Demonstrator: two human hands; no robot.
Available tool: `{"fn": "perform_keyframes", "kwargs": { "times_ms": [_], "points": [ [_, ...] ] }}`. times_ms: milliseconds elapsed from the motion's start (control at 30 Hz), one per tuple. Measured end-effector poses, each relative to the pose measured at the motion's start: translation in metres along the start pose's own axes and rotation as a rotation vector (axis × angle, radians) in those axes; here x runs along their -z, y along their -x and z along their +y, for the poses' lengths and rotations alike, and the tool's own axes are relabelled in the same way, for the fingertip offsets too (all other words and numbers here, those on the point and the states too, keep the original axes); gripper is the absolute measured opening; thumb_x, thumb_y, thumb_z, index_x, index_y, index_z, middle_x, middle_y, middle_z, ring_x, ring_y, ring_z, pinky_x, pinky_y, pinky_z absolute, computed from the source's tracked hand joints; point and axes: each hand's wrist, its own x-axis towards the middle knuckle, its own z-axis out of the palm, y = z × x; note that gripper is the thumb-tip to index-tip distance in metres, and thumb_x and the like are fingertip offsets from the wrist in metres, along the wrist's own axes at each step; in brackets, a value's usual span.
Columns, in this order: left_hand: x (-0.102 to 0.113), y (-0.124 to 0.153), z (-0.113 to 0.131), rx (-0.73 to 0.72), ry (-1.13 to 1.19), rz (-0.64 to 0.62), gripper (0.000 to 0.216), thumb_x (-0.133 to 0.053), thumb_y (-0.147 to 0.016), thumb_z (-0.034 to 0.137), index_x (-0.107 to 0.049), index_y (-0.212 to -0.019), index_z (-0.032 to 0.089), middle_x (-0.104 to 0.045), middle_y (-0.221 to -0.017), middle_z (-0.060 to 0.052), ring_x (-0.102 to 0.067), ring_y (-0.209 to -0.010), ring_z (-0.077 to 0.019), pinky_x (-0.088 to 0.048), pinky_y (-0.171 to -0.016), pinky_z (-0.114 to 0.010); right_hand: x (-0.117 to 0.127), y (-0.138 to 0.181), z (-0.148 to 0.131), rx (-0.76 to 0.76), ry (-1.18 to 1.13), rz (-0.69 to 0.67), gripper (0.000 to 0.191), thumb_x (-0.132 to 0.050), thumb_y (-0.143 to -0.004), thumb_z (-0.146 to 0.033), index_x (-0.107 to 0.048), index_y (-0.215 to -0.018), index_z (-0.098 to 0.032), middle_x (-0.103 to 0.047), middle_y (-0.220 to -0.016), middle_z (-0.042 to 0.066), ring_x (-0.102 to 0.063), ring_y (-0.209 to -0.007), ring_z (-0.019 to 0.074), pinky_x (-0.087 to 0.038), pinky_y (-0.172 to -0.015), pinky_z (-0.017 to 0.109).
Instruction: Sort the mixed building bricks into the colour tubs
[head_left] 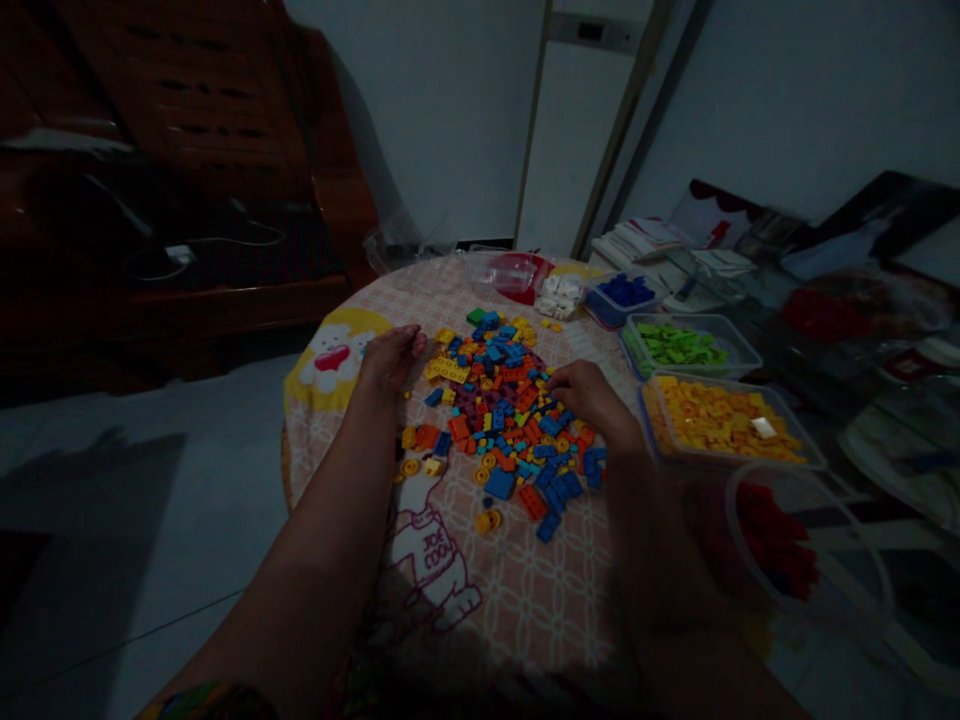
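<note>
A loose pile of toy building bricks (517, 400) in blue, orange, yellow and dark red lies spread on the table. My left hand (391, 360) hovers at the pile's left edge, fingers loosely curled and slightly apart, with nothing visible in them. Close by it is a long yellow brick (448, 372). At the right edge of the pile, my right hand (589, 395) has its fingertips pinched together down among small bricks; what they hold, if anything, is hidden. Blue bricks (562, 487) and a red-orange brick (532, 502) lie at the near side.
Along the right stand clear boxes of sorted bricks: blue (628, 290), green (682, 345), yellow (724, 420) and a round tub (806, 600) of red ones. White bricks (559, 296) sit at the back. A patterned cloth (540, 590) covers the round table; a wooden bench (225, 180) stands left.
</note>
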Motion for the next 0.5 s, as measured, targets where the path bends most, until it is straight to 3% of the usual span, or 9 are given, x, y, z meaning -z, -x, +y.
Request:
{"fn": "perform_keyframes", "kwargs": {
  "times_ms": [167, 267, 500],
  "points": [
    [0.004, -0.005, -0.002, -0.014, -0.014, 0.017, 0.015, -0.064, -0.074, -0.001, -0.064, -0.067, 0.013, -0.062, -0.063, -0.004, -0.061, -0.058, -0.0098, -0.051, -0.055, -0.016, -0.015, -0.003, 0.005, -0.024, 0.196, 0.092, 0.028, -0.057, -0.089, -0.016, -0.077, -0.109, -0.016, -0.075, -0.112, 0.013, -0.065, -0.104, 0.0243, -0.044, -0.090, 0.032],
    [0.006, -0.007, -0.003, -0.028, -0.018, -0.005, 0.014, -0.067, -0.074, 0.001, -0.065, -0.067, 0.013, -0.062, -0.063, -0.003, -0.060, -0.057, -0.0090, -0.050, -0.056, -0.015, -0.019, -0.003, 0.007, 0.003, 0.248, 0.076, 0.028, -0.055, -0.093, -0.019, -0.074, -0.113, -0.017, -0.072, -0.117, 0.013, -0.062, -0.108, 0.0237, -0.042, -0.093, 0.032],
    [0.004, -0.005, -0.003, -0.051, -0.058, -0.016, 0.021, -0.070, -0.078, 0.004, -0.062, -0.064, 0.017, -0.059, -0.061, -0.003, -0.054, -0.055, -0.0103, -0.044, -0.053, -0.017, -0.002, -0.003, 0.011, -0.213, 0.308, 0.065, 0.028, -0.053, -0.094, -0.020, -0.079, -0.101, -0.013, -0.076, -0.102, 0.018, -0.068, -0.092, 0.0247, -0.043, -0.077, 0.031]
  ]
}}
